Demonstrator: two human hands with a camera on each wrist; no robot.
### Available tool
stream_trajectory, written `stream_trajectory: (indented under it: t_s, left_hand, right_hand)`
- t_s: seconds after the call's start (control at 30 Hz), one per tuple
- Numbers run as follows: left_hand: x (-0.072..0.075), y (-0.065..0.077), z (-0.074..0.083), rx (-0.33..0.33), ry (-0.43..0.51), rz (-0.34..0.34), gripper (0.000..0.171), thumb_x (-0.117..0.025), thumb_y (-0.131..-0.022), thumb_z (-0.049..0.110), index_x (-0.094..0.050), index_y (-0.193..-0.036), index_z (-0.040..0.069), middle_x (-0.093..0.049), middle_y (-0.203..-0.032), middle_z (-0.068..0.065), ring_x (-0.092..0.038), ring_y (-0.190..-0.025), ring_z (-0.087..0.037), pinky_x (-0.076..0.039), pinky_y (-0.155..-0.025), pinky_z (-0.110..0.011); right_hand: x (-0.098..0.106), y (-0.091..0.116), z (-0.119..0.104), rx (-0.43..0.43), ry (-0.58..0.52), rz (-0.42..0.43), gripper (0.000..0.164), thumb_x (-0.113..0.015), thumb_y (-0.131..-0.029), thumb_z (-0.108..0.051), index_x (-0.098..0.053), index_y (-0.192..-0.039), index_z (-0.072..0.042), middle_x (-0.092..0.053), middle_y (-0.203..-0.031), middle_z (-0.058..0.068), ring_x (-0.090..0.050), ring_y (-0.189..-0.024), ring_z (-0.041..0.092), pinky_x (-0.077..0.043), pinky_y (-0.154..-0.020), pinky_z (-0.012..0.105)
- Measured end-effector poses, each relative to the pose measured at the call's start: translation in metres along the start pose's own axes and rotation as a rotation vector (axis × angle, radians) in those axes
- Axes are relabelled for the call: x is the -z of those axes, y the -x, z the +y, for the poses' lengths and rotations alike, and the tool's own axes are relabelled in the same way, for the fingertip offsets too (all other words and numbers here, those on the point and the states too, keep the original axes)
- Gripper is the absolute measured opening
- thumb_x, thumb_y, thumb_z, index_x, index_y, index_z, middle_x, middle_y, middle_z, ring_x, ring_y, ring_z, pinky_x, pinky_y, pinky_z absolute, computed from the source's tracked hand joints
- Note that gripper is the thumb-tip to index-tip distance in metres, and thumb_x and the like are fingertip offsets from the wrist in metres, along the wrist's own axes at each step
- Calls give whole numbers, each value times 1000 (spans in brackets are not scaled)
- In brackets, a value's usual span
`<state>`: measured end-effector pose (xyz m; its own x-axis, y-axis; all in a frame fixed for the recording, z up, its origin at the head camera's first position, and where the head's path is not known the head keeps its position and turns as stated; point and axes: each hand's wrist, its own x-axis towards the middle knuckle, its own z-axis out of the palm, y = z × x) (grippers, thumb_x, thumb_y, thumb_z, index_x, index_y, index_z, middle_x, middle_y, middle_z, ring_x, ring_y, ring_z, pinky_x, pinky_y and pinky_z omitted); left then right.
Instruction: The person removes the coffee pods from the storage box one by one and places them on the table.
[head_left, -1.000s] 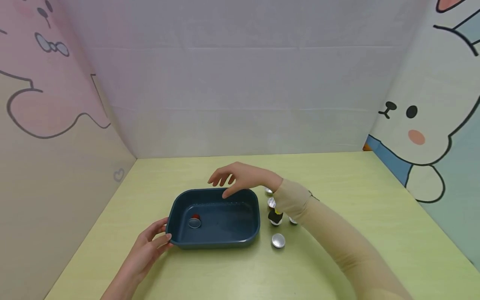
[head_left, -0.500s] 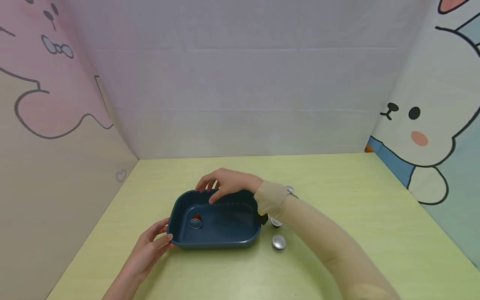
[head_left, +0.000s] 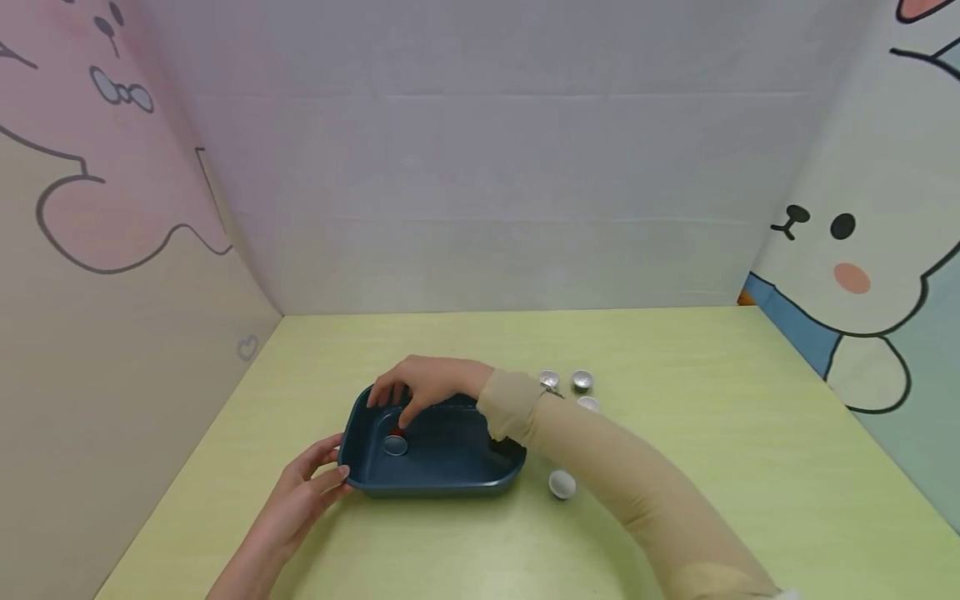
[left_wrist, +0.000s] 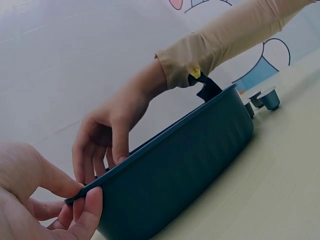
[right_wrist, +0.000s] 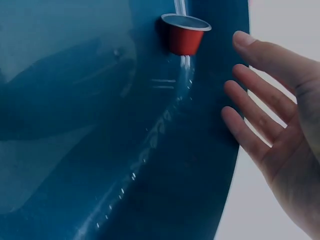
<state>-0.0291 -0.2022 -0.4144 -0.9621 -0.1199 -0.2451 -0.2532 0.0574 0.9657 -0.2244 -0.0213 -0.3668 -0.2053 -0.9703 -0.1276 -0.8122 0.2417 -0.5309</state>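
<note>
A dark blue plastic basin [head_left: 450, 487] stands on the table. Inside it, near the left end, lies a red coffee capsule [head_left: 395, 445] with a silver lid, also plain to see in the right wrist view [right_wrist: 186, 41]. My left hand [head_left: 307, 483] pinches the basin's left rim between thumb and fingers, seen close in the left wrist view. My right hand [head_left: 427, 383] reaches down into the basin over its back rim, thumb and fingers spread and holding nothing. In the head view its thumb tip overlaps the capsule; in the right wrist view a gap shows between them.
Right of the basin stand several more capsules, such as a silver one [head_left: 582, 381] at the back and another [head_left: 562, 484] near the front. A black piece with a yellow mark [left_wrist: 206, 89] hangs from the right sleeve. Printed sheets wall the table.
My right hand has moved left and down into the basin, toward the red coffee capsule. My left hand keeps its grip on the rim. More capsules show behind the right forearm.
</note>
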Motion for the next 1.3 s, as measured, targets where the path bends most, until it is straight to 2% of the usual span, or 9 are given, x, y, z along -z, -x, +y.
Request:
stream_trajectory:
  t_s: [0.2, 0.43, 0.77, 1.03, 1.3]
  left_hand:
    - [-1, 0, 1, 8, -4, -3, 58, -52, -98, 4, -30, -151, 0, -39, -120, -7, -61, -90, -10, -55, -81, -19]
    - [-1, -1, 1, 6, 1, -2, 58, -52, -98, 4, -30, -151, 0, -39, -120, -7, -61, -89, -10, -55, -81, -19]
    - [0, -1, 0, 6, -2, 3, 58, -53, -97, 4, -31, -151, -1, -40, -119, -6, -61, -87, -9, -55, -81, -18]
    - [-1, 0, 0, 2, -6, 7, 58, -53, -97, 4, -31, -150, -1, -41, -119, -7, -61, -88, -10, -55, -81, -18]
    - [-1, 0, 2, 23, -12, 9, 58, -52, -97, 4, -31, -151, 2, -40, -121, -7, -61, -89, -9, -55, -81, -19]
  right_hand:
    - [-11, -8, -1, 6, 48, -56, 51, -75, -88, -21, -58, -136, -22, -63, -132, 2, -62, -118, 16, -51, -97, 22]
    - [-23, -15, 5, -3, 61, -91, 50, -77, -86, -21, -60, -134, -21, -63, -130, -1, -63, -113, 12, -51, -93, 19]
    - [-31, -17, 6, -13, 92, -106, 49, -79, -84, -18, -63, -130, -21, -67, -120, -4, -63, -101, 5, -50, -86, 15]
    - [-33, -17, 8, -8, 132, -96, 41, -80, -83, -22, -68, -122, -26, -69, -110, -9, -62, -96, 2, -50, -84, 14]
    - [-32, -17, 6, 8, 100, -90, 38, -81, -83, -24, -69, -118, -21, -71, -104, -7, -64, -88, 0, -51, -78, 13]
